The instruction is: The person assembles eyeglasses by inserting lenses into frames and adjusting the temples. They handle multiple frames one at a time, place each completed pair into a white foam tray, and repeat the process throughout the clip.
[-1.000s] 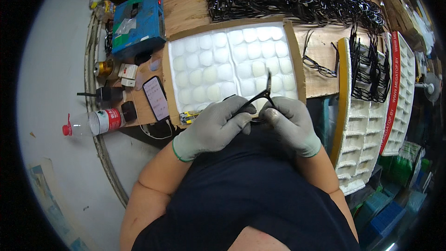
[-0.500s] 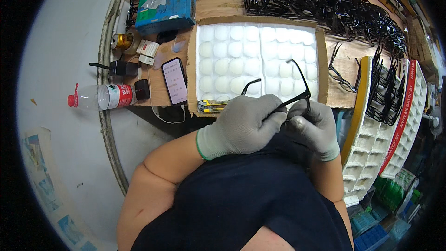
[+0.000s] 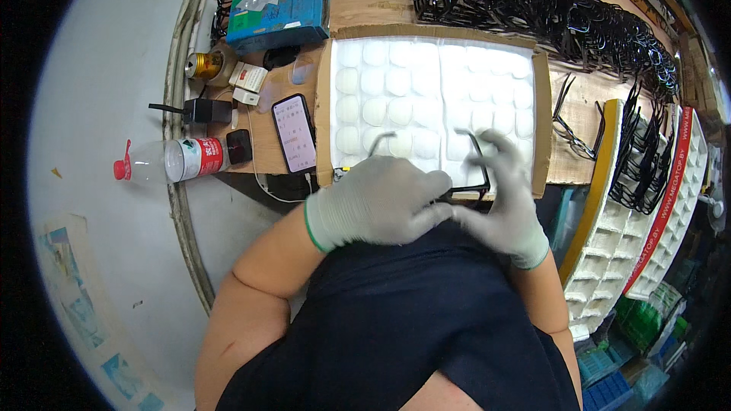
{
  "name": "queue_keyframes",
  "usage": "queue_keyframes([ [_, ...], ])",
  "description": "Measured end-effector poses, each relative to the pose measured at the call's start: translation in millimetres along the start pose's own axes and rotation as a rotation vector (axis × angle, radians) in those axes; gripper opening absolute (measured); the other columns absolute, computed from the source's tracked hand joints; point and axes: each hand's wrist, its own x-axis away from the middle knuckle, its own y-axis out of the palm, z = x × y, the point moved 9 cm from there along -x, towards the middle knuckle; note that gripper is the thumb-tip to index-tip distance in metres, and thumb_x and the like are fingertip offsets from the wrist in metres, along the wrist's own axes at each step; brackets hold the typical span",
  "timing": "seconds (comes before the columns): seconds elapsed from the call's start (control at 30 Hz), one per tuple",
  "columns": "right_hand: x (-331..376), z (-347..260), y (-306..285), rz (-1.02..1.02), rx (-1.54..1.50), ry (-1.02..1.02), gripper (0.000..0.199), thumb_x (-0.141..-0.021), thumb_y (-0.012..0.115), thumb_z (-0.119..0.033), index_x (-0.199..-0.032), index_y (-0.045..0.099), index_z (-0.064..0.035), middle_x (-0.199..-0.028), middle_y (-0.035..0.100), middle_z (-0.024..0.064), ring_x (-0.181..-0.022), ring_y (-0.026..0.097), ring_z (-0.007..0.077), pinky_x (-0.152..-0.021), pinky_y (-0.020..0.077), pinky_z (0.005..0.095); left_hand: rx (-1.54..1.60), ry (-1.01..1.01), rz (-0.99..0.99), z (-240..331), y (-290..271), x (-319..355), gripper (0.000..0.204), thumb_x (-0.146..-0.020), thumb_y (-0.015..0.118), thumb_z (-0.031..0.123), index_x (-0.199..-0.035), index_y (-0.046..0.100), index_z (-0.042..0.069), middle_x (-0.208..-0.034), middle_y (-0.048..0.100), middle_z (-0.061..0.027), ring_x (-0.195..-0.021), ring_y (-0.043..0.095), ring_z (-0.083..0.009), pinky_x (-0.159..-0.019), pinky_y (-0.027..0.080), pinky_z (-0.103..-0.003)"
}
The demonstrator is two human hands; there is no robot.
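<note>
Above my lap, at the near edge of the cardboard box, my left hand [image 3: 381, 202] in a grey-white knit glove grips a pair of black eyeglass frames [image 3: 466, 189]. Both temples point up and away from me. My gloved right hand [image 3: 506, 205] is beside the right side of the frames, thumb and fingers spread apart and somewhat blurred. Whether it touches them, I cannot tell. Beyond my hands, the shallow cardboard box [image 3: 541, 122] holds rows of rounded lenses [image 3: 400, 112] on white lining. My left glove hides part of the frames and most of a yellow item [image 3: 340, 173].
A phone [image 3: 295, 133], a plastic bottle [image 3: 171, 160] and a blue metal box [image 3: 279, 0] stand left. Many black frames [image 3: 533, 7] are heaped at the back; others [image 3: 579, 125] lie right of the lenses. White compartment trays [image 3: 609, 251] lean at the right.
My right hand has opened from its pinch at the frames, its fingers now spread. The frames have tipped and shifted slightly left in my left hand. The view has shifted a little.
</note>
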Motion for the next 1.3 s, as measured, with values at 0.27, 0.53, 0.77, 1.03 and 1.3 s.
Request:
queue_keyframes([
  [0.27,13,3,-3,-0.092,-0.417,0.337,0.035,-0.087,0.065,-0.003,-0.120,0.060,0.0079,-0.088,0.070,0.0147,-0.076,0.065,0.0191,-0.087,0.0547,0.0334,-0.447,-0.819,0.273,-212,-47,-9,0.043,-0.094,0.063,0.024,-0.130,0.057,0.004,-0.128,0.061,-0.0225,-0.123,0.059,-0.0385,-0.099,0.052,-0.048],
  [0.53,28,13,0,0.034,-0.702,0.451,0.047,-0.093,0.047,0.007,-0.138,0.032,0.0051,-0.124,0.063,0.0205,-0.101,0.064,0.0163,-0.090,0.0549,0.0329,-0.009,-0.512,0.440,-169,-39,-18,0.030,-0.094,0.065,0.019,-0.118,0.064,0.002,-0.107,0.068,-0.0153,-0.099,0.066,-0.0277,-0.085,0.054,-0.041],
  [0.77,31,21,12,-0.029,-0.474,0.417,0.026,-0.098,0.059,-0.009,-0.119,0.052,0.0052,-0.092,0.071,0.0174,-0.083,0.070,0.0218,-0.076,0.0544,0.0336,0.857,-0.135,0.309,-42,33,-13,0.026,-0.093,0.076,0.016,-0.107,0.063,-0.002,-0.091,0.068,-0.0073,-0.080,0.066,-0.0115,-0.071,0.056,-0.026],
  [1.03,39,16,17,-0.164,-0.737,0.536,0.025,-0.102,0.054,-0.015,-0.113,0.065,0.0039,-0.092,0.072,0.0064,-0.076,0.057,0.0070,-0.069,0.0466,0.0229,1.398,-0.136,0.115,-26,47,-5,0.031,-0.098,0.068,0.012,-0.122,0.061,-0.006,-0.098,0.067,-0.0061,-0.091,0.064,-0.0114,-0.081,0.055,-0.025],
  [1.3,44,15,22,-0.189,-0.822,0.582,0.021,-0.101,0.052,-0.012,-0.105,0.063,0.0047,-0.089,0.066,0.0065,-0.084,0.063,0.0145,-0.077,0.0498,0.0273,1.162,-0.138,0.122,-12,37,-2,0.021,-0.097,0.068,0.013,-0.110,0.067,-0.003,-0.094,0.066,-0.0036,-0.088,0.060,-0.0090,-0.081,0.050,-0.026],
])
